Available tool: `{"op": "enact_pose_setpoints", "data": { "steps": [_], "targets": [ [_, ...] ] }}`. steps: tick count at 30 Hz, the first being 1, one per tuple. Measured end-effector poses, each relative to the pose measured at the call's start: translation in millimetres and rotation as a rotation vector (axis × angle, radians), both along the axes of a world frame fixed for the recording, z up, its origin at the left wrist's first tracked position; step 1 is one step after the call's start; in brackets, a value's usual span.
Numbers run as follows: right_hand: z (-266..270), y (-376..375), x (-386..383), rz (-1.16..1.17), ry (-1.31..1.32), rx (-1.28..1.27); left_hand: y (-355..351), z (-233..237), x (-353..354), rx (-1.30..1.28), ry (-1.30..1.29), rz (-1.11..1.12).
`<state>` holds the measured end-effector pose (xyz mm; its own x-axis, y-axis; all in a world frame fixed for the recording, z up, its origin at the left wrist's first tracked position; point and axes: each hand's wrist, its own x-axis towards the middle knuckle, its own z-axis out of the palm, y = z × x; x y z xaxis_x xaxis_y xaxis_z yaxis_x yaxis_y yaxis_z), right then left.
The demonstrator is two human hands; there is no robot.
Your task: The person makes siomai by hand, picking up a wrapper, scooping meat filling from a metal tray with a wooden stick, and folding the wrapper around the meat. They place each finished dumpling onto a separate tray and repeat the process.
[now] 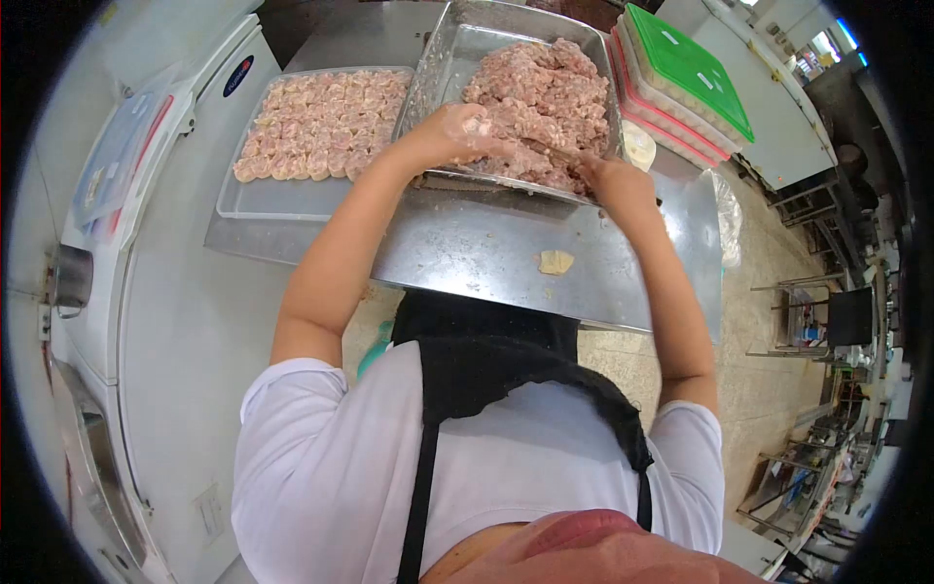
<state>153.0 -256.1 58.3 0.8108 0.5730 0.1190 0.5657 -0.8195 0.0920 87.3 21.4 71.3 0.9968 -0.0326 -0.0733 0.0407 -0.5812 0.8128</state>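
My left hand (443, 139) is held over the near left side of a metal pan (438, 58). Its fingers cup a pale, round dumpling wrapper (473, 125) with some pinkish filling on it. Ground meat filling (545, 88) is heaped in the pan, mostly toward its right. My right hand (621, 187), at the pan's near right corner, is closed round a thin, flat tool (550, 149) whose tip reaches into the meat. Most of its handle is hidden by my fingers. Just beyond that hand lies a stack of round wrappers (639, 146).
Left of the pan, a plastic tray (282, 204) holds rows of open-topped dumplings (321, 122). Stacked boxes with a green lid (691, 63) stand at the right. A loose wrapper piece (556, 262) lies on the steel table (467, 243). A white freezer (185, 292) flanks the left.
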Motion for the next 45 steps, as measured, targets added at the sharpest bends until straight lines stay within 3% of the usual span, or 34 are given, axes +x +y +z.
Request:
{"op": "enact_pose_setpoints", "data": {
  "steps": [4,6,7,9,13,16,18,22,24,25,27,29,30,33,36,45],
  "targets": [
    [33.6,-25.4,-9.6,-0.032,0.073,-0.077,3.2,-0.9,-15.3,-0.024,-0.277,-0.086],
    [60.1,-27.8,-23.2,-0.015,0.156,0.44,-0.2,22.1,-22.5,-0.166,-0.426,-0.166],
    [61.2,-26.8,-27.7,-0.012,0.153,0.439,-2.2,27.0,-24.7,-0.165,-0.431,-0.163],
    [61.0,-20.9,-36.3,0.292,0.347,0.789,-6.9,32.8,-26.3,-0.048,-0.41,-0.131],
    [46.5,6.0,-44.0,0.309,0.399,0.615,-5.8,14.6,-17.2,-0.008,-0.549,-0.248],
    [54.5,0.0,-32.6,0.326,0.357,0.672,8.2,14.8,-29.9,0.161,-0.616,-0.068],
    [44.9,3.5,-24.1,0.254,0.307,0.724,25.3,28.0,-44.0,0.032,-0.253,-0.116],
    [-1.3,19.2,14.0,0.166,0.137,0.629,64.8,28.9,-83.4,0.176,-0.412,0.048],
    [-19.5,25.0,22.7,0.11,0.114,0.609,93.8,27.4,-100.2,0.167,-0.078,0.255],
    [-23.1,29.1,22.8,0.042,0.073,0.577,104.9,19.8,-109.5,0.179,-0.067,0.268],
    [-27.3,29.9,23.7,0.083,0.063,0.558,121.7,-7.6,-125.0,0.494,-0.347,0.214],
    [-32.7,30.0,24.1,0.144,-0.011,0.637,122.4,-28.9,-136.3,0.573,-0.325,0.245],
    [-30.9,30.5,23.7,0.092,0.042,0.546,120.3,-32.4,-140.8,0.639,-0.314,0.266],
    [-28.6,30.5,21.5,0.136,0.04,0.589,91.7,-21.6,-141.8,0.508,-0.121,0.314],
    [-32.1,29.0,24.1,0.15,0.039,0.612,76.5,-9.5,-132.7,0.627,0.017,0.279],
    [-33.3,28.3,22.0,0.12,0.018,0.571,77.6,-31.5,-108.4,0.794,0.002,0.152]
  ]
}}
